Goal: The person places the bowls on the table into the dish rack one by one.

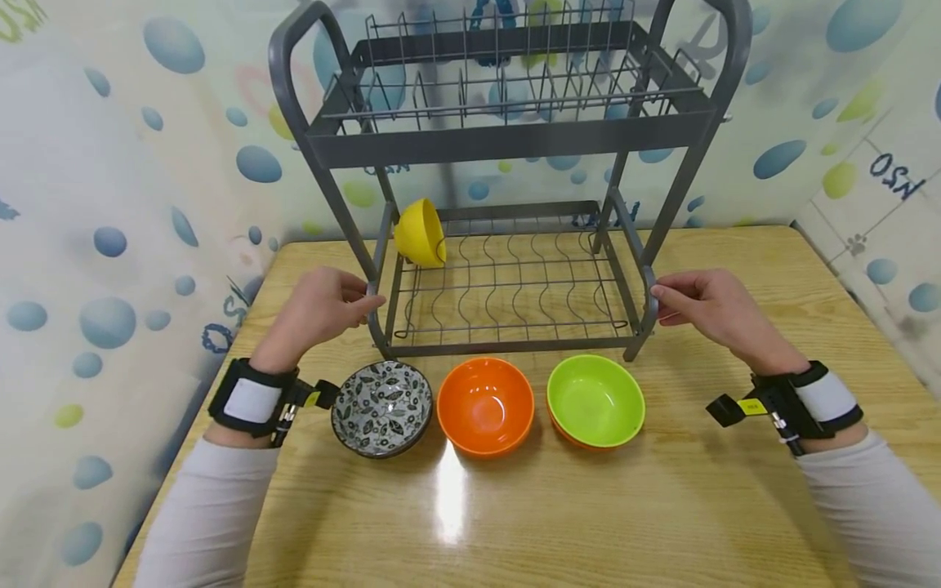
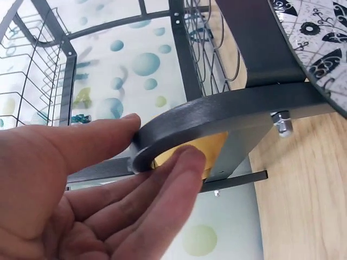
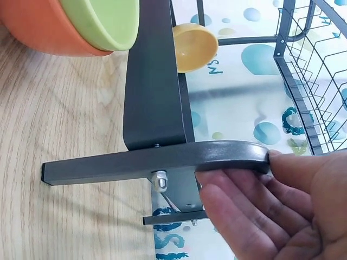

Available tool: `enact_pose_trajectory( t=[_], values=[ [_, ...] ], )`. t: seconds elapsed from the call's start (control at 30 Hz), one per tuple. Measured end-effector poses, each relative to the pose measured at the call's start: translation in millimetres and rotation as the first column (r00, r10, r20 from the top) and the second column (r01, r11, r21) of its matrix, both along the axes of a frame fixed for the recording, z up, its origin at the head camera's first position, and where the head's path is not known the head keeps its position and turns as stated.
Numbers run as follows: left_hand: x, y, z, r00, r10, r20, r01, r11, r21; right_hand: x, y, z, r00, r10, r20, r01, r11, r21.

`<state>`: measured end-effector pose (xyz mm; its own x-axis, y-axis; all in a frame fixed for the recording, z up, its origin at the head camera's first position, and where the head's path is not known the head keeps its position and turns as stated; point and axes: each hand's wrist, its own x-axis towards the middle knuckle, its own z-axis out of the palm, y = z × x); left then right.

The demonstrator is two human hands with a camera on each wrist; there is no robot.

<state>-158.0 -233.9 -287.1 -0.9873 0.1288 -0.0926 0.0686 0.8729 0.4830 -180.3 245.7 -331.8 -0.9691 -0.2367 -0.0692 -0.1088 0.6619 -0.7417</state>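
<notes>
A dark grey two-tier dish rack (image 1: 507, 145) stands on the table between both hands. My left hand (image 1: 327, 306) pinches the curved front bar at the rack's lower left side; in the left wrist view thumb and fingers lie on either side of that bar. On the opposite side, my right hand (image 1: 709, 306) pinches the matching bar between thumb and fingers. A yellow bowl (image 1: 421, 234) sits tilted on its side in the lower tier at the left. In front of the rack are a black-and-white patterned bowl (image 1: 382, 408), an orange bowl (image 1: 485, 407) and a green bowl (image 1: 595, 400) nested in another orange one.
The wooden table (image 1: 515, 523) runs up to a wall (image 1: 132, 269) covered with a printed pattern of blue and green ovals. Upright wire dividers fill the rack's upper basket (image 1: 507, 90). Wavy wires form the lower tier's floor.
</notes>
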Motion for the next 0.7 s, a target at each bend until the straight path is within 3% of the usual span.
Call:
enact_pose_trajectory(
  t=[0.13, 0.33, 0.53, 0.7],
  values=[
    [-2.0, -0.6, -3.0, 0.999, 0.012, 0.049, -0.014, 0.999, 0.038, -1.5, 0, 4.4, 0.999, 0.046, 0.002, -0.046, 0.998, 0.041],
    [-3.2, -1.3, -6.4, 0.999, -0.006, 0.046, 0.004, 0.999, 0.041, 1.7, -1, 18.3, 0.991, 0.132, -0.004, -0.13, 0.976, 0.172],
    [-3.8, -1.1, -5.8, 0.998, -0.011, 0.063, 0.008, 0.999, 0.044, 20.2, -11, 33.0, 0.982, 0.172, 0.074, -0.187, 0.919, 0.346],
    [-4.7, -0.5, -5.1, 0.997, -0.013, 0.078, 0.009, 0.999, 0.049, 38.1, -28, 24.9, 0.958, 0.285, 0.04, -0.274, 0.86, 0.43]
  ],
)
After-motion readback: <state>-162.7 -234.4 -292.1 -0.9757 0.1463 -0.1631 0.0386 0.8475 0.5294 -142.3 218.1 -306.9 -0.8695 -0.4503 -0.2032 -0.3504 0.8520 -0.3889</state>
